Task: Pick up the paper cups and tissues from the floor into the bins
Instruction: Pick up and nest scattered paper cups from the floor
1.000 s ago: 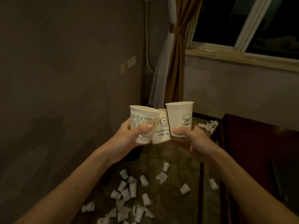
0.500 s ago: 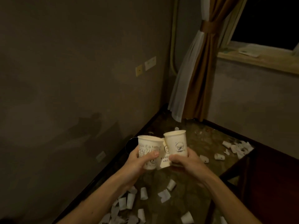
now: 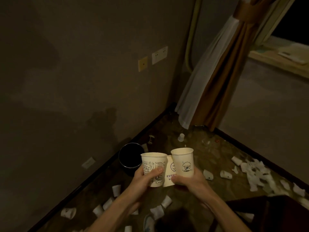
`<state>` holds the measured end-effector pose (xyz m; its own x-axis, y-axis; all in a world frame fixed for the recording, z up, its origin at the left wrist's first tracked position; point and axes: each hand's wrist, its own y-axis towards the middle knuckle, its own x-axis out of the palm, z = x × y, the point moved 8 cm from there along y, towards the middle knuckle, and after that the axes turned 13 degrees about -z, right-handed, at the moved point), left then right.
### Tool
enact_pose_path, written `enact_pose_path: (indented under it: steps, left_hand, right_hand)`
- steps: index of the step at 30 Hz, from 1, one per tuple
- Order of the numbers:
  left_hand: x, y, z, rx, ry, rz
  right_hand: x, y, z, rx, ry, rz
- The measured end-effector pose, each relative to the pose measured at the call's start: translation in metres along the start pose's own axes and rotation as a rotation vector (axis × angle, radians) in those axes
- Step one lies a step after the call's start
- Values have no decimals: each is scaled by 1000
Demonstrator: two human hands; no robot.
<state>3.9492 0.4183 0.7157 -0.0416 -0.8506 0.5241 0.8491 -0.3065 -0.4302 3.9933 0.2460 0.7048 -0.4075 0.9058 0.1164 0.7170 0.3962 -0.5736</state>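
The black bin (image 3: 129, 156) has come into full view since half a second ago, just beyond my left hand (image 3: 143, 180). That hand grips a scribbled cup (image 3: 153, 163); my right hand (image 3: 189, 180) grips a puppy cup (image 3: 183, 161), with a smiley cup (image 3: 170, 168) pressed between the two, all upright. Loose cups (image 3: 116, 190) lie below both wrists, tissues (image 3: 252, 171) right of the right hand

Single head-worn view — faces forward and down toward the room corner (image 3: 172, 105); the floor (image 3: 207, 148) lies well below
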Motion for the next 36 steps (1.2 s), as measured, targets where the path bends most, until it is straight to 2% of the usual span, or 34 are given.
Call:
enact_pose_path:
  steps: [7, 12, 18, 22, 30, 36]
  left_hand:
    - [-34, 54, 15, 93, -242, 123]
    - [-72, 75, 8, 174, -360, 337]
    - [-111, 108, -19, 206, -499, 590]
    - [-110, 144, -34, 211, -594, 785]
    - [-119, 211, -48, 301, -879, 916]
    - [-162, 237, -90, 328, -1000, 898]
  right_hand:
    - [-10, 69, -39, 77, -70, -55]
    - [11, 130, -67, 98, -272, -225]
    - [19, 217, -47, 268, -316, -439]
    - [9, 278, -41, 346, -370, -555]
    - [-37, 354, -22, 441, -362, -526]
    - [-36, 400, 29, 504, -264, -460]
